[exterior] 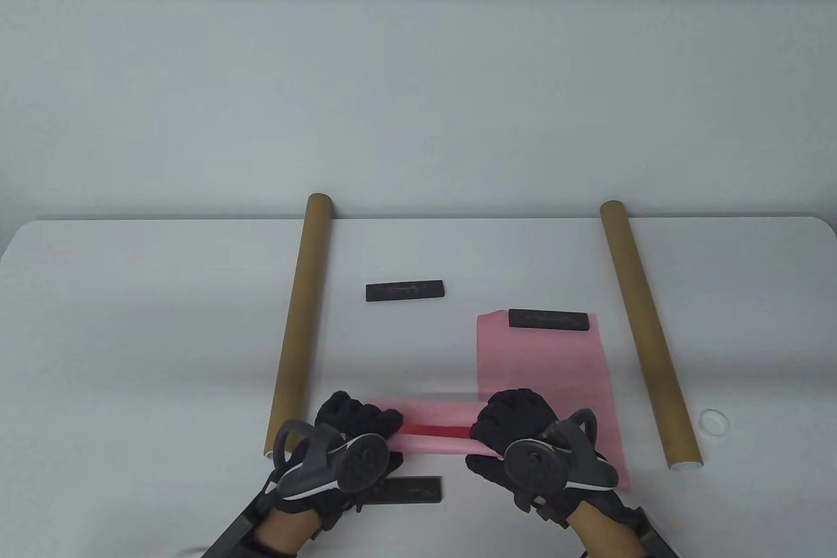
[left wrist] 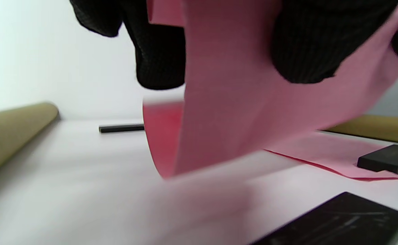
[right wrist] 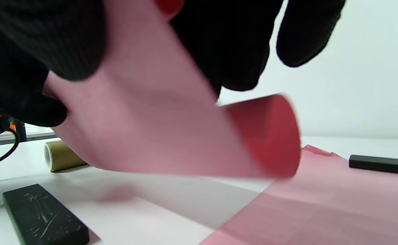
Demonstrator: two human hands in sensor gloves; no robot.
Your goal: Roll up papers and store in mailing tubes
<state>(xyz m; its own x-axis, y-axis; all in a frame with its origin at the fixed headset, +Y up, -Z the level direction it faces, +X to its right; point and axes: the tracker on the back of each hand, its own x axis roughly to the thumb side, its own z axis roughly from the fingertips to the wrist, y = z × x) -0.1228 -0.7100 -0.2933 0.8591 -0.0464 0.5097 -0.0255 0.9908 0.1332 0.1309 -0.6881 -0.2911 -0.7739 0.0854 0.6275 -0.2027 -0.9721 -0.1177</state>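
Left hand (exterior: 356, 434), right hand (exterior: 516, 430) pinching curled pink paper sheet (exterior: 435, 430); roll axis left-right; brown cardboard mailing tubes (exterior: 297, 322) flanking, perpendicular.

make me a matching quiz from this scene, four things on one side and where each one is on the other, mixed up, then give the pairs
Things
1. left mailing tube
2. white cap
3. pink paper roll
4. far-right black bar

Places
A. lying on the far edge of the flat pink sheet
B. held between the left hand and the right hand
C. on the table, left of all the pink paper
D. on the table beside the near end of the right mailing tube

Pairs: 1-C, 2-D, 3-B, 4-A
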